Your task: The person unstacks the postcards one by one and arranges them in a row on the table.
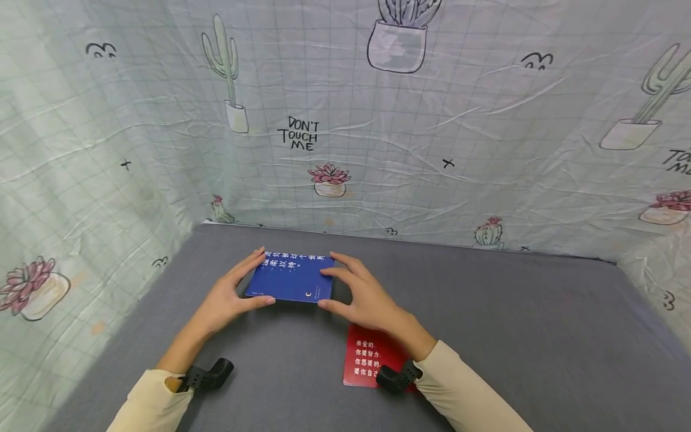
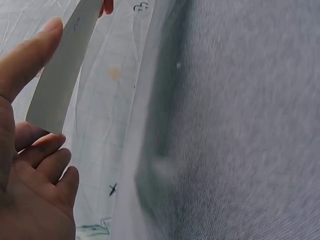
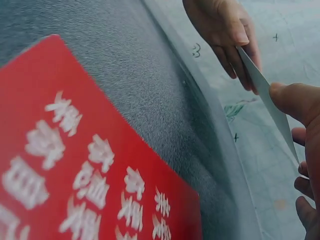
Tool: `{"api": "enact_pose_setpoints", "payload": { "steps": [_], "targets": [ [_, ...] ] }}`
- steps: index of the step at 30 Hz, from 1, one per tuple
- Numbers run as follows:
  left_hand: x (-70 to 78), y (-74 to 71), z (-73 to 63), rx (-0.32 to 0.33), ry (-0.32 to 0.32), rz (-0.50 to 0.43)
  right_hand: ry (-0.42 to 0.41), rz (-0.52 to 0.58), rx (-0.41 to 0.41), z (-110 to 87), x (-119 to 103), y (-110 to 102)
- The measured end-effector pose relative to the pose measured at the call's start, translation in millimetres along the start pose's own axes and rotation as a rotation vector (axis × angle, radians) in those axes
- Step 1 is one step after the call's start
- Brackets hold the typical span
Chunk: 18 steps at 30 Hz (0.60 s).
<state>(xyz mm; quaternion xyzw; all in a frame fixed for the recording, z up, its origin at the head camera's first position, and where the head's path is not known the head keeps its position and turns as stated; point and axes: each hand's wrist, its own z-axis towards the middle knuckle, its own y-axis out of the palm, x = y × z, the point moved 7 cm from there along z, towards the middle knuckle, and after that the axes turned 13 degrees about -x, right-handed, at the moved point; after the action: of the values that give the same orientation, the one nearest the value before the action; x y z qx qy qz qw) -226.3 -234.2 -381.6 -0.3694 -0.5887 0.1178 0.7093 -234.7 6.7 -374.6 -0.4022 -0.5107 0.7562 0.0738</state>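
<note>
Between both hands, raised off the table, is a blue card (image 1: 294, 279) with white Chinese characters and a small moon. My left hand (image 1: 229, 297) pinches its left end, thumb at the near corner and fingers at the far one. At the right end my right hand (image 1: 367, 294) grips it the same way, one finger reaching over the face. Both wrist views show the card's pale underside (image 2: 62, 70). A red card (image 3: 100, 165) with white characters lies on the table under the right forearm, which hides part of it.
Grey cloth covers the table (image 1: 513, 336). A pale curtain (image 1: 410, 138) printed with potted cacti hangs behind it and along the sides. Each wrist wears a black strapped device, the left one (image 1: 207, 375) and the right one (image 1: 399, 377).
</note>
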Motion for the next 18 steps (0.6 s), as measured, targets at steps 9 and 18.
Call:
{"api": "enact_pose_setpoints", "payload": {
  "steps": [9, 18],
  "targets": [
    [-17.5, -11.2, 7.1, 0.014, -0.013, 0.037, 0.017, -0.005, -0.014, 24.9, 6, 12],
    [-32.2, -17.6, 17.2, -0.011, -0.047, 0.066, 0.04, -0.001, -0.041, 43.0, 14, 20]
  ]
}}
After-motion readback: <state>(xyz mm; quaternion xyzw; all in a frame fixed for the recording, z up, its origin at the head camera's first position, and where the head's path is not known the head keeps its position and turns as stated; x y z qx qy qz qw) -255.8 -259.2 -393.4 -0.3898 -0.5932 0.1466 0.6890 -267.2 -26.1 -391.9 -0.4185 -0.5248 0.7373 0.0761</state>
